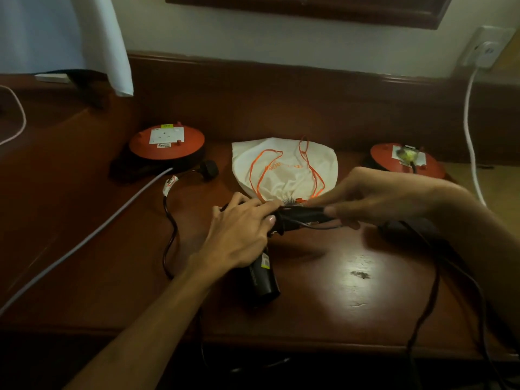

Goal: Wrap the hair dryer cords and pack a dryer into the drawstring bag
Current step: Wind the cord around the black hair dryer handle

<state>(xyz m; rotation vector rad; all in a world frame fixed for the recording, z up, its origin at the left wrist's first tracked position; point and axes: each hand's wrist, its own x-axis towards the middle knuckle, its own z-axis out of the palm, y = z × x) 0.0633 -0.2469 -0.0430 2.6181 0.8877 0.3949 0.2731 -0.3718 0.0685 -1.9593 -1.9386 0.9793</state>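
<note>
A black hair dryer [264, 280] lies on the wooden desk [351, 277], its barrel pointing toward me. My left hand [242, 229] presses down on its upper part. My right hand [374, 198] pinches the dryer's folded handle and a loop of thin black cord [318, 227]. The cord [170, 235] runs left in a curve to a black plug [209, 168] with a white tag. A white drawstring bag [284, 167] with orange strings lies flat just behind my hands. A second dark dryer [408, 232] is partly hidden under my right forearm, its cord [430, 299] trailing off the front edge.
Two red round extension reels stand at the back: one on the left [166, 142] with a grey cable [84, 240] running toward me, one on the right [408, 159]. A white cable [470, 130] hangs from a wall socket [484, 52]. A white cloth [92, 38] hangs at the upper left.
</note>
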